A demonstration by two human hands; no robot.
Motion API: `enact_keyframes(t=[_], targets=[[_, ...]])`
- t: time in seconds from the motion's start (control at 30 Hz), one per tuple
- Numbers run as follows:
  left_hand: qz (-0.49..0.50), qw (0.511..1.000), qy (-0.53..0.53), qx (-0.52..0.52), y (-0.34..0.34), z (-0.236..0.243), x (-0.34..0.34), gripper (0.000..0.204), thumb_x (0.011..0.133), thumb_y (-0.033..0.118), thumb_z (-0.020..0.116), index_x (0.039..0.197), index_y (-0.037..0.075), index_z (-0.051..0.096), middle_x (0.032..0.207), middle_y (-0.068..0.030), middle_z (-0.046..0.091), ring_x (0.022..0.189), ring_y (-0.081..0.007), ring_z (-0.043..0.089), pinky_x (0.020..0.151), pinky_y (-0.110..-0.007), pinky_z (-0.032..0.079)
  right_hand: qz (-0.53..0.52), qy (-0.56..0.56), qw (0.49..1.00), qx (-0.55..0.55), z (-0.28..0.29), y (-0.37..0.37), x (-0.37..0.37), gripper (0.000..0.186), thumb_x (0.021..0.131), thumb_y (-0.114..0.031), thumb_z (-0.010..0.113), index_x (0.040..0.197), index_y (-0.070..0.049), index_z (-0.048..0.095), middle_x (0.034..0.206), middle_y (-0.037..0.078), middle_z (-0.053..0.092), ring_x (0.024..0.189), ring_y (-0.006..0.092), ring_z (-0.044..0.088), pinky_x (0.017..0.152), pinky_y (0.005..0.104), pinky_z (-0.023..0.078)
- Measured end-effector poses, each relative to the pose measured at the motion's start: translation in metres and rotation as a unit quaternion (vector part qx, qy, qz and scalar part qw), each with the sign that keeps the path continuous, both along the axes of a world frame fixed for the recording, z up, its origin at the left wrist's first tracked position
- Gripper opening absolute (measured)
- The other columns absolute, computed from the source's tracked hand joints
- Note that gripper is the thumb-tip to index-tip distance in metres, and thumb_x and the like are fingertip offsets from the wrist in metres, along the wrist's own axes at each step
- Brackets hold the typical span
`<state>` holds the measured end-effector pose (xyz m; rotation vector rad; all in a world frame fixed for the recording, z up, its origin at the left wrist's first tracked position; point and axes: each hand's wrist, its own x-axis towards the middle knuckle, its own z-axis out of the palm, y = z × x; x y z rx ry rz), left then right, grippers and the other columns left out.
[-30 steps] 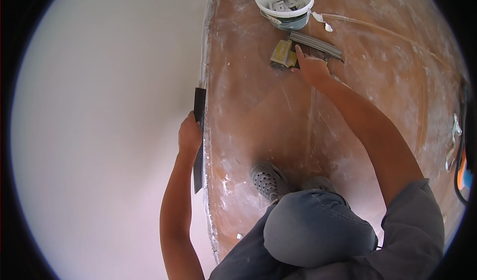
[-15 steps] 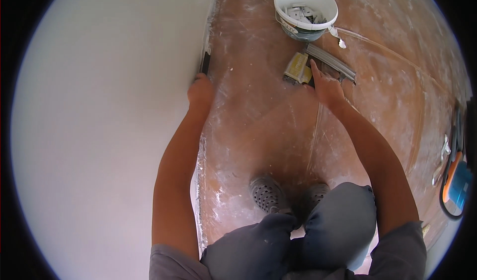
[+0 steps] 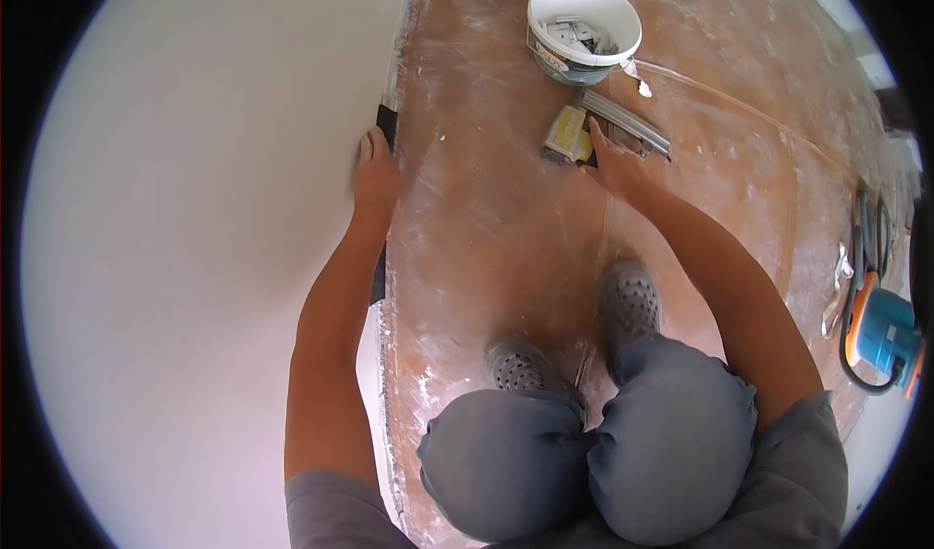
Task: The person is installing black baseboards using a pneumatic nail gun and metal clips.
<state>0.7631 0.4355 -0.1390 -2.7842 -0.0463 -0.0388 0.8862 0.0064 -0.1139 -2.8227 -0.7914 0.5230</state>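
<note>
While fingers (image 3: 595, 136) grip tool (image 3: 565, 134), left (image 3: 369, 148) — along strip (image 3: 387, 122)

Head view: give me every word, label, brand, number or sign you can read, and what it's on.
White bucket: pale letters on the outer wall, part of them visible; printed wording isn't copied out here.
Yellow-and-grey tool at the right hand: markings on the yellow part, too blurred to read.
Blue-and-orange tool: a pale mark, too small to read.
Black strip: no lettering visible.
</note>
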Motion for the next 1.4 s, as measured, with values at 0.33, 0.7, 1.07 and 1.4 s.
enact_keyframes(t=[0.33,0.7,1.07,1.4], targets=[[0.007,0.986,-0.103,-0.132,-0.009,-0.014,-0.006,0.056,0.095,0.002,0.049,0.149,-0.009,0.036,0.148,-0.0228,0.046,0.139,-0.037,0.043,0.112,-0.04,0.043,0.004,-0.005,1.0,0.016,-0.004,-0.015,0.001,0.1,0.091,-0.036,0.07,0.161,-0.004,0.006,0.138,0.023,0.057,0.115,0.0445,0.061,0.096,0.0514,0.05],[0.021,0.998,0.051,0.018,-0.019,0.02,0.001,0.059,0.094,0.004,0.052,0.147,-0.014,0.035,0.15,-0.0234,0.044,0.131,-0.0343,0.049,0.111,-0.037,0.042,0.003,0.077,0.989,0.128,0.054,0.027,0.011,0.079,0.089,-0.032,0.069,0.15,0.001,0.031,0.106,0.017,0.067,0.091,0.0337,0.068,0.079,0.0448,0.056],[0.052,0.993,0.103,-0.022,-0.037,0.043,0.017,0.055,0.092,0.005,0.052,0.143,-0.014,0.043,0.15,-0.0256,0.045,0.124,-0.0338,0.053,0.106,-0.039,0.043,-0.32,0.708,0.411,0.477,-0.015,0.169,0.057,0.027,0.094,-0.02,0.065,0.115,-0.004,0.061,0.069,-0.006,0.042,0.057,0.0064,0.04,0.055,0.025,0.037],[0.014,0.972,0.204,0.115,-0.042,0.071,0.032,0.048,0.09,0.009,0.055,0.133,-0.013,0.055,0.149,-0.0219,0.049,0.112,-0.0237,0.055,0.094,-0.032,0.045,-0.325,0.735,0.326,0.499,-0.032,0.231,0.043,0.027,0.094,-0.022,0.066,0.114,-0.004,0.062,0.07,-0.005,0.042,0.058,0.0079,0.04,0.055,0.0266,0.037]])
